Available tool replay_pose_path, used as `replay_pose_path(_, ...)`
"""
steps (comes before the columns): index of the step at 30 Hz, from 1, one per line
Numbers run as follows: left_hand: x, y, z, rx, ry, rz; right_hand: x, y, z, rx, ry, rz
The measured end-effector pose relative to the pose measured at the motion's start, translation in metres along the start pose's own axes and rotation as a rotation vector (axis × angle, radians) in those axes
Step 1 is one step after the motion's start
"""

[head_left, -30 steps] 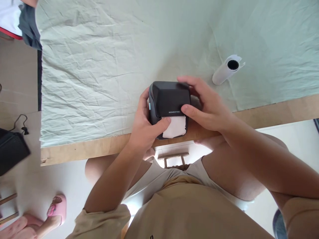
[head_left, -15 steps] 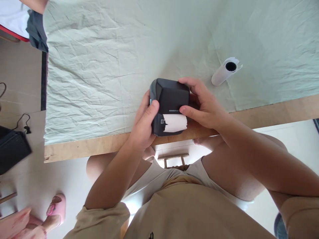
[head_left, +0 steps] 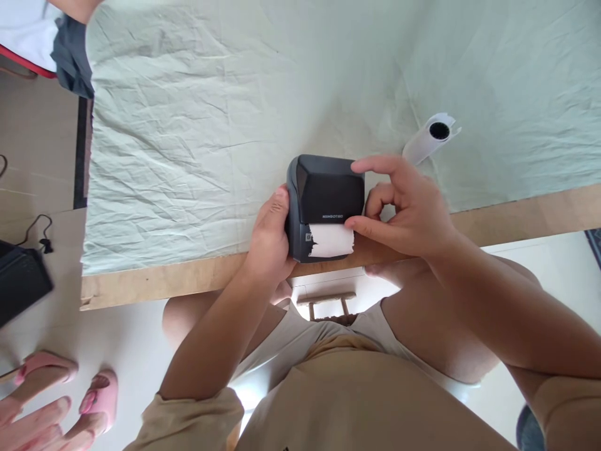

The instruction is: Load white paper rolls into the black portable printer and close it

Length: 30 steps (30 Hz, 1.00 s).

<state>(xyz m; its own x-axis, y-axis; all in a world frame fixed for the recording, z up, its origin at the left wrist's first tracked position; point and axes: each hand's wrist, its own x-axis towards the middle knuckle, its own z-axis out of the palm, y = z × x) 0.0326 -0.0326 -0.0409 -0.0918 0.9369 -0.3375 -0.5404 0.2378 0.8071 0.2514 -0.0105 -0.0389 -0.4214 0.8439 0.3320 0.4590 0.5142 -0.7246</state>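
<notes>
A dark label printer (head_left: 331, 188) with a shut lid sits at the table's front edge, and a strip of white label paper (head_left: 331, 240) with ragged edges sticks out of its front. My left hand (head_left: 272, 235) is closed around the printer's left side, thumb along the edge. My right hand (head_left: 410, 203) spans the lid's right end: the index fingertip rests on the upper right corner and the thumb tip on the lower edge by the paper. The other right fingers are curled beside the printer. Behind that hand lies a white paper roll (head_left: 420, 145) with a dark core and a torn end.
A pale green wrinkled cloth (head_left: 188, 144) covers the table, leaving its wooden front edge (head_left: 164, 280) bare. Another person's arm (head_left: 77, 7) shows at the upper left. At the lower left are a person's feet in pink slippers (head_left: 106, 394) and a black box (head_left: 21, 282) on the floor.
My right hand has shifted right, its fingers spread wider on the lid's end. My left thumb has slid from the printer's top to its side. The pink-slippered feet have moved.
</notes>
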Motion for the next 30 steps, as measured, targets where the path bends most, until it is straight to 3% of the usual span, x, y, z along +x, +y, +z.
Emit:
replay_pose_path(3, 0.002, -0.001, -0.002, 0.007, 0.026, -0.02, 0.001, -0.012, 0.0, -0.116, 0.122, -0.033)
replay_pose_path(7, 0.003, -0.003, -0.003, -0.005, 0.022, -0.044, 0.011, -0.018, 0.002, -0.134, 0.437, -0.038)
replay_pose_path(9, 0.003, -0.004, -0.003, 0.009, 0.026, -0.051, 0.018, -0.02, 0.002, -0.156, 0.499, -0.076)
replay_pose_path(12, 0.002, -0.004, -0.002, 0.027, 0.021, -0.06, 0.027, -0.023, 0.002, -0.363, 0.383, -0.131)
replay_pose_path(14, 0.001, -0.003, 0.0, 0.028, 0.004, -0.066, 0.032, -0.024, 0.003, -0.509, 0.216, -0.111)
replay_pose_path(17, 0.0, 0.002, 0.003, 0.016, -0.054, -0.081, 0.038, -0.024, 0.001, -0.548, -0.028, -0.07)
replay_pose_path(20, -0.001, 0.007, 0.008, 0.026, -0.123, -0.095, 0.042, -0.028, -0.006, -0.48, -0.166, -0.021)
replay_pose_path(24, -0.003, 0.009, 0.01, 0.033, -0.118, -0.096, 0.037, -0.045, -0.027, -0.29, -0.152, -0.039)
replay_pose_path(27, -0.002, 0.007, 0.01, -0.007, -0.09, -0.075, 0.03, -0.042, -0.04, 0.081, 0.024, 0.019)
replay_pose_path(29, -0.001, 0.007, 0.009, -0.012, -0.1, -0.094, 0.028, -0.021, -0.041, 0.344, 0.242, 0.112)
replay_pose_path(30, -0.001, 0.008, 0.009, -0.007, -0.107, -0.105, 0.027, -0.006, -0.038, 0.439, 0.292, 0.167)
